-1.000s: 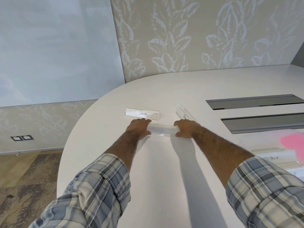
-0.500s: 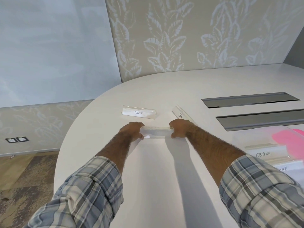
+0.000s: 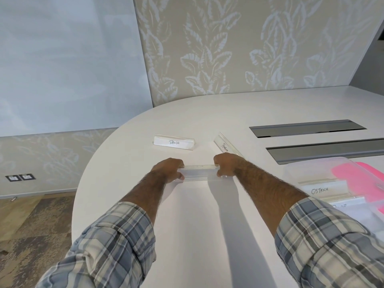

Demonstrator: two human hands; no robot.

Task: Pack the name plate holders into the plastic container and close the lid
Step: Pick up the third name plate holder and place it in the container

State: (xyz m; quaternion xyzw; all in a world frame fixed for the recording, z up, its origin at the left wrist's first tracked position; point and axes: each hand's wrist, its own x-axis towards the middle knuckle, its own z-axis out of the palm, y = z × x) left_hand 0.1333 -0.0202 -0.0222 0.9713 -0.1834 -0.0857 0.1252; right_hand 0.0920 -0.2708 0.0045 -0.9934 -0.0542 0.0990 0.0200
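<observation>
A clear name plate holder (image 3: 198, 172) lies lengthwise on the white table between my hands. My left hand (image 3: 169, 169) grips its left end and my right hand (image 3: 226, 166) grips its right end. Behind them stands a holder marked PANDA (image 3: 174, 142). A holder marked PENGUIN (image 3: 225, 145) lies angled just beyond my right hand. At the right sits the clear plastic container (image 3: 301, 170), with a holder marked OSTRICH (image 3: 322, 189) and another holder inside it.
A pink sheet (image 3: 361, 179) shows in or behind the container at the right edge. Two grey cable slots (image 3: 307, 130) run across the table's far right. The rounded table edge (image 3: 83, 183) drops to a carpeted floor on the left.
Both hands have drawn the held holder a little nearer to me, away from the PANDA and PENGUIN holders. The grip has stayed the same.
</observation>
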